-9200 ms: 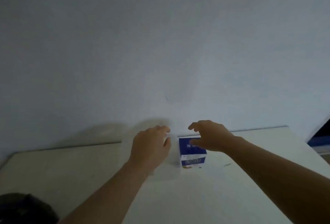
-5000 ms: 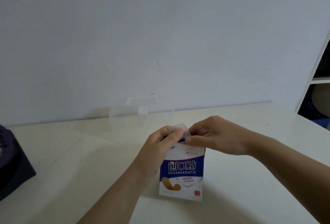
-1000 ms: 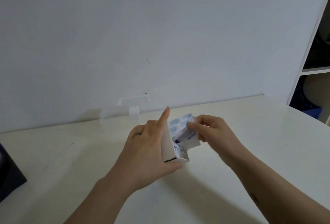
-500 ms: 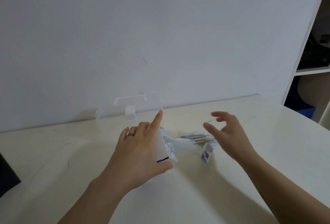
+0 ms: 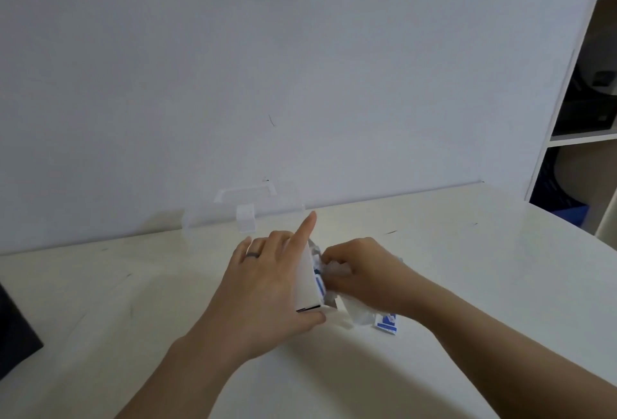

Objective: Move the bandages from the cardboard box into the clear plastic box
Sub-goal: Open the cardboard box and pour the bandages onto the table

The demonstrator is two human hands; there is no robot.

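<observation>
A person is working at a cream table [image 5: 467,268] set against a plain pale wall [image 5: 300,51]. Their left hand [image 5: 267,288] is gripping a small white cardboard box [image 5: 305,288] that is lying on its side on the table. The thumb is tucked at the near corner and the index finger is stretching straight along the far edge, pointing up. A dark ring [image 5: 252,255] is showing on one finger.

The box's open end is facing right. There, the right hand [image 5: 364,276] is curling its fingers in and pinching a clump of white-wrapped bandages [image 5: 337,267] at the opening. More white wrappers are spilling onto the table under that hand. One loose bandage [image 5: 385,322] with blue print is lying flat just beside the right wrist.

The clear plastic box [image 5: 213,218], with a handle and front latch, is standing at the back of the table against the wall, apart from both hands. A dark object [image 5: 13,328] is sitting at the left edge, and a white shelf unit [image 5: 567,138] is standing on the right.
</observation>
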